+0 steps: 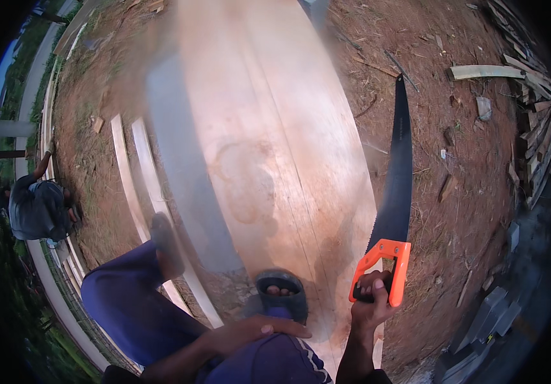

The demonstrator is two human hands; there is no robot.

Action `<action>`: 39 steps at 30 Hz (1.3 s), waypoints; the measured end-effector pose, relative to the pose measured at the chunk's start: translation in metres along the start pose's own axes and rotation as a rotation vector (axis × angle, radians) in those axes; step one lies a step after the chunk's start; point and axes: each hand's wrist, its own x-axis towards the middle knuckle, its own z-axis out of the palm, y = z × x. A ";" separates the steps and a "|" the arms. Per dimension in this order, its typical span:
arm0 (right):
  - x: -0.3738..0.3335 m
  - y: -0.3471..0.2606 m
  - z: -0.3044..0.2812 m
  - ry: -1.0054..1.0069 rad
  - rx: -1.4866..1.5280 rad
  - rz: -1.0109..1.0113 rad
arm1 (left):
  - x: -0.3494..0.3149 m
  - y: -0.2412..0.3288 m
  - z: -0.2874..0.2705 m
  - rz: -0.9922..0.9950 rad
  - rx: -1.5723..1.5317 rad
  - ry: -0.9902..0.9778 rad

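Note:
My right hand (pixel 374 297) is wrapped round the grip of a handsaw (pixel 398 185), which has a dark blade and an orange handle. The blade points away from me, its toothed side turned left, beside the right edge of a wide plywood sheet (pixel 256 147). A thin dark line runs lengthwise along the sheet. Across my bent leg in dark blue trousers lies my left hand (pixel 253 333), fingers stretched out and holding nothing. One of my feet, in a dark sandal (pixel 282 296), stands on the near part of the plywood.
Two narrow wooden strips (pixel 150 163) lie on the reddish soil to the left. Beyond them another person (pixel 40 206) crouches by long boards. At far right is a pile of timber offcuts (pixel 541 137), with grey blocks (pixel 483 326) nearer me. Wood scraps dot the ground.

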 end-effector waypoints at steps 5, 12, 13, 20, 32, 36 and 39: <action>-0.021 0.006 0.003 -0.236 -0.135 0.075 | 0.027 -0.015 -0.012 -0.162 0.246 0.589; -0.036 0.007 0.029 -0.497 -0.234 0.065 | 0.047 -0.014 -0.053 0.130 0.421 0.927; -0.036 0.004 0.035 -0.517 -0.211 0.054 | 0.050 -0.012 -0.057 0.158 0.482 0.959; -0.039 -0.004 0.045 -0.563 -0.215 -0.015 | 0.079 0.009 -0.095 0.399 0.729 1.162; -0.046 -0.070 0.049 -0.624 -0.473 0.019 | 0.145 0.066 -0.202 0.338 1.552 1.333; -0.050 -0.089 0.066 -0.500 -0.618 0.053 | 0.156 0.072 -0.213 0.342 1.564 1.318; -0.010 -0.080 0.121 -0.555 -0.537 0.024 | 0.143 0.064 -0.220 0.339 1.558 1.330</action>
